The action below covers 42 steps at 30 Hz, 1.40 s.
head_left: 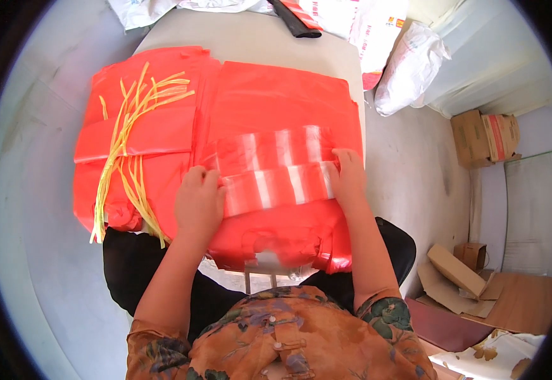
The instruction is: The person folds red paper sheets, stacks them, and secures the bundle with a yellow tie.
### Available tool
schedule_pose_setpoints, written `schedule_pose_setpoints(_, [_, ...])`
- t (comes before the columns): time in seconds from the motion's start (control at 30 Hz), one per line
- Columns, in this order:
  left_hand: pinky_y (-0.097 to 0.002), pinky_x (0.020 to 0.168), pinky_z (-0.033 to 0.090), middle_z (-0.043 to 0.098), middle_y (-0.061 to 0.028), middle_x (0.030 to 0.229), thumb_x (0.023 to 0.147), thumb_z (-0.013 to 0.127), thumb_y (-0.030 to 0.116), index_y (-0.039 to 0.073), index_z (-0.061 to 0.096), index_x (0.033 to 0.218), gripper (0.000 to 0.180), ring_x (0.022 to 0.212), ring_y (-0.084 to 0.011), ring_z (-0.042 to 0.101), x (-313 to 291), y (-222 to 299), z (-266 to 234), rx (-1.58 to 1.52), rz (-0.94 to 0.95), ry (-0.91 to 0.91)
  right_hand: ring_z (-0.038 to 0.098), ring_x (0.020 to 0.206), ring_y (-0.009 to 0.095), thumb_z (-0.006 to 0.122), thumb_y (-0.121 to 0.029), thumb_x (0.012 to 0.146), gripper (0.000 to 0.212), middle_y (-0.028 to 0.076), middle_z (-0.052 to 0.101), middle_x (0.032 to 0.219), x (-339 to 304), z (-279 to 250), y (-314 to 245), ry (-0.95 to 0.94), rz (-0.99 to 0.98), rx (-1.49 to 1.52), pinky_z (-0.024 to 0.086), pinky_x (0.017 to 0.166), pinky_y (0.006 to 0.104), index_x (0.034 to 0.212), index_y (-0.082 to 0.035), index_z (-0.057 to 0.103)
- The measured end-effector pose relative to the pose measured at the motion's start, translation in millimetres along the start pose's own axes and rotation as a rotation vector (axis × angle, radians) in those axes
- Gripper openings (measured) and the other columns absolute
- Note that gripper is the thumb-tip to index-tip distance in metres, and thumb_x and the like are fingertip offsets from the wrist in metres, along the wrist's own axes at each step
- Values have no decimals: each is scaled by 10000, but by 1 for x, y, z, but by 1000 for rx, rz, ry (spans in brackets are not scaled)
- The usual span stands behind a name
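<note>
A red plastic bag with whitish stripes (276, 187) lies across a thick stack of flat red plastic bags (276, 95) in front of me. Its upper part forms a second striped layer behind the front one. My left hand (200, 196) has its fingers curled over the striped bag's left edge. At the right edge, my right hand (350, 174) pinches the same bag, its fingertips partly hidden. Between the hands the plastic looks stretched fairly flat. Loose, crumpled red plastic hangs along the stack's near edge, close to my lap.
Yellow plastic strips (127, 133) lie over another red bag pile on the left. The pale table (238, 35) shows behind the stacks. White sacks (412, 66) stand at the far right. Cardboard boxes (478, 136) and flattened cardboard (456, 272) are on the right side.
</note>
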<state>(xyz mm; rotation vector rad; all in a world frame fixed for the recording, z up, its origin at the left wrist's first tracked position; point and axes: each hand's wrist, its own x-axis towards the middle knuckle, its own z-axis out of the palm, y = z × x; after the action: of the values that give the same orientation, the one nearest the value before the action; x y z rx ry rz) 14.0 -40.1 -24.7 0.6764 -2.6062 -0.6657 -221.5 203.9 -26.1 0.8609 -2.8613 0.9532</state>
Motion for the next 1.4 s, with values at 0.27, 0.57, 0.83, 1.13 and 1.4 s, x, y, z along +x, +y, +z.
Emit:
schedule_pose_setpoints(0.27, [-493,1179,353,433,-182,1560,854,733,218,-17,528,1418,645,1458,-337,396,-17,26,31,19,463,-225,409,1444,361,724,-208,884,555,143,506,1506,-45,25,-70,-383,-701,-72,338,1188,490,1386,-34,562])
schedule_pose_setpoints(0.57, [-434,1187,366,492,-206,1513,776,708,117,-24,516,1425,691,1428,-345,445,-7,18,19,-22,363,-262,297,1522,346,749,-241,852,747,134,384,1619,-18,10,-44,-529,-599,-163,248,1242,476,1521,-80,458])
schedule_pose_setpoints(0.83, [-422,1068,475,633,-179,1358,793,671,134,18,615,1304,527,1297,-325,579,1,-6,5,79,368,-218,362,1486,317,693,-111,827,678,116,423,1596,-17,-13,-29,-460,-565,-417,339,1202,422,1482,-127,521])
schedule_pose_setpoints(1.13, [-438,935,516,658,-168,1243,834,708,169,35,644,1235,428,1138,-359,630,7,0,-28,-257,-75,-77,659,994,384,677,-129,903,200,178,713,1044,18,-70,-61,-199,-297,-479,530,843,450,1083,-46,697])
schedule_pose_setpoints(1.4, [-485,1157,373,479,-156,1523,880,723,275,29,534,1414,617,1426,-334,437,0,18,27,76,555,-60,416,1442,358,695,-204,874,573,159,502,1510,-40,53,-76,-272,-682,-180,317,1180,519,1404,-38,550])
